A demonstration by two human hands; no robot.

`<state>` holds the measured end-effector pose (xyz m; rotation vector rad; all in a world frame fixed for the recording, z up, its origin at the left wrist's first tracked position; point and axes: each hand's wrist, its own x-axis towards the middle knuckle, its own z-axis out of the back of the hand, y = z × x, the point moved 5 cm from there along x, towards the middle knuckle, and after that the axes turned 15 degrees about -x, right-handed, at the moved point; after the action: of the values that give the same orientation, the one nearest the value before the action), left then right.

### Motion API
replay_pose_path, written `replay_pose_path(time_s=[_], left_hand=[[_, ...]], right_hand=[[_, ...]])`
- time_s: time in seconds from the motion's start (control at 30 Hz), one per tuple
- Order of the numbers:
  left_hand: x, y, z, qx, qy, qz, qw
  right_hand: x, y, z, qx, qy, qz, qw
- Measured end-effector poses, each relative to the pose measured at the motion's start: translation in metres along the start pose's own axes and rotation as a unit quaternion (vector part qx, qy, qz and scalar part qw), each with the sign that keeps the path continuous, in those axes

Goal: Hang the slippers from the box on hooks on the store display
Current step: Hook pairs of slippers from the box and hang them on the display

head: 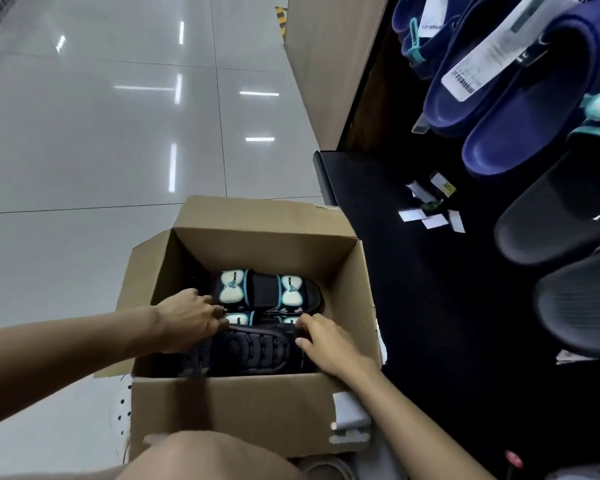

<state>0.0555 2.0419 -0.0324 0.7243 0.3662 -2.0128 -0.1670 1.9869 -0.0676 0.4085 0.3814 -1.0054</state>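
Reaching into the box (250, 407) on the floor, we hold the near black slipper (243, 351) with both hands: left hand (187, 320) and right hand (326, 344) curl on its ends, to lift it toward the display (430, 306) at right.

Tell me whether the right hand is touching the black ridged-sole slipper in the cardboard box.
Touching. The head view shows the right hand with fingers curled over the edge of the black ridged-sole slipper inside the cardboard box, no gap visible.
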Motion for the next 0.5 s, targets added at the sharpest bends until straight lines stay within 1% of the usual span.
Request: replay_pose_path(time_s=[0.17, 0.3, 0.4, 0.5], left_hand=[[0.025, 0.009, -0.012, -0.069, -0.007, 0.016, 0.997], [0.044, 0.021, -0.022, -0.176, -0.016, 0.081, 0.981], [0.058, 0.025, -0.033, -0.282, 0.024, 0.155, 0.947], [0.068, 0.031, -0.047, -0.39, 0.069, 0.218, 0.892]], right_hand=[[0.024, -0.005, -0.03, -0.002, 0.037, -0.002, 0.999], [0.036, -0.011, -0.045, 0.051, 0.068, -0.009, 0.996], [0.045, -0.012, -0.045, 0.116, 0.079, -0.028, 0.99], [0.051, -0.008, -0.042, 0.158, 0.091, -0.043, 0.982]])
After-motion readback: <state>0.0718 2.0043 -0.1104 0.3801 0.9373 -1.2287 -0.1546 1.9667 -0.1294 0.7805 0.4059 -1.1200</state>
